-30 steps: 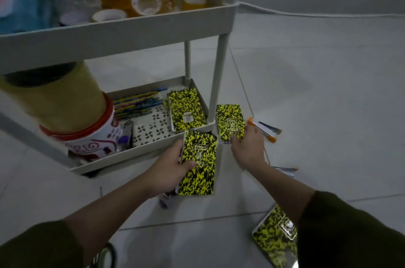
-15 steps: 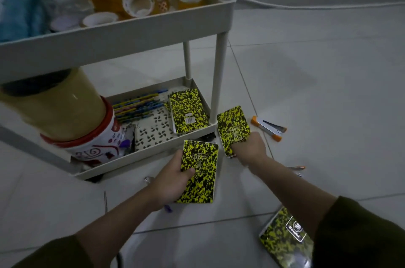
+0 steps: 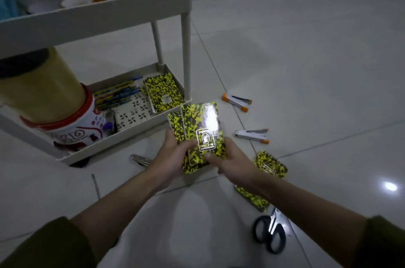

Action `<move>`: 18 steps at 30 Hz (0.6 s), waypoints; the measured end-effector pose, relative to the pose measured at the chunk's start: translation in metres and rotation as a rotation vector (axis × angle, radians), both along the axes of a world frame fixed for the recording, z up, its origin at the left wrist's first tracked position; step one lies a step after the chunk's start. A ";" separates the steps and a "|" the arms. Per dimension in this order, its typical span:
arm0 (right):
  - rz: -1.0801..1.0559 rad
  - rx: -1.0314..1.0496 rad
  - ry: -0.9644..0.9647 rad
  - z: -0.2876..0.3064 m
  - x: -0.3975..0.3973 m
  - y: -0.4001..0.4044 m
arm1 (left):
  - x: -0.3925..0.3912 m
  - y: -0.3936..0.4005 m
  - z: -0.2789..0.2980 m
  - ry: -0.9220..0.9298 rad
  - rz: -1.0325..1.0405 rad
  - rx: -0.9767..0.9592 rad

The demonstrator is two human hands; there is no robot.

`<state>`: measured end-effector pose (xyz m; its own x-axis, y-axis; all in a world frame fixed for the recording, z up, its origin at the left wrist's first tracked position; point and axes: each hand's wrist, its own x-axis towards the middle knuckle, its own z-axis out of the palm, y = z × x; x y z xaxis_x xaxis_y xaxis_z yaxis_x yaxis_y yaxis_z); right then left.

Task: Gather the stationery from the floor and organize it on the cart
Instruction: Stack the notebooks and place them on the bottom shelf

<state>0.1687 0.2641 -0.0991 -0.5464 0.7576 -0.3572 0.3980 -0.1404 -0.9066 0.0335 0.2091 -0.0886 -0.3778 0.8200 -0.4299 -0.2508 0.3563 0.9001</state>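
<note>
— Two tiers of the cart [image 3: 98, 13] are in my view, and the bottom tray [image 3: 131, 129] already holds pens [image 3: 116, 94] and one yellow-speckled notebook [image 3: 163, 92] against its right wall. That's where I'd send the next ones.

— What have you got in hand?

— Two more notebooks [image 3: 201, 136], held just above the floor [image 3: 306, 70] in front of the tray. My left hand [image 3: 171, 160] has its grip curled round the lower left edges; my right hand [image 3: 232, 162] pinches the lower right corner, thumb on the top cover.

— They look offset.

— They are. The under one sticks out to the left. I'd square the pair first, tapping the edges flush between both palms, then lay them flat on the notebook in the tray, spines matching, clearing the cart post [image 3: 186, 48].

— And after that?

— Another notebook [image 3: 269, 171] lies under my right wrist, scissors [image 3: 270, 235] near it, two staplers [image 3: 237, 101] to the right. Small bits by the wheel I can't make out.
</note>
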 end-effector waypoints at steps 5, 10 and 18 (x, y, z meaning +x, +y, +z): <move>0.176 0.341 -0.315 -0.012 0.032 -0.006 | 0.011 -0.009 -0.026 0.135 0.016 -0.021; 0.013 0.525 -0.771 -0.029 0.073 0.008 | 0.014 -0.020 -0.051 0.186 -0.069 -0.108; -0.062 0.252 -0.761 -0.022 0.075 0.024 | 0.008 -0.019 -0.054 0.125 -0.082 -0.095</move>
<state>0.2438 0.2880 -0.1212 -0.1760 0.8860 -0.4290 0.9175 -0.0102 -0.3976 0.0413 0.1897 -0.1427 -0.3670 0.8083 -0.4603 -0.1057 0.4554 0.8840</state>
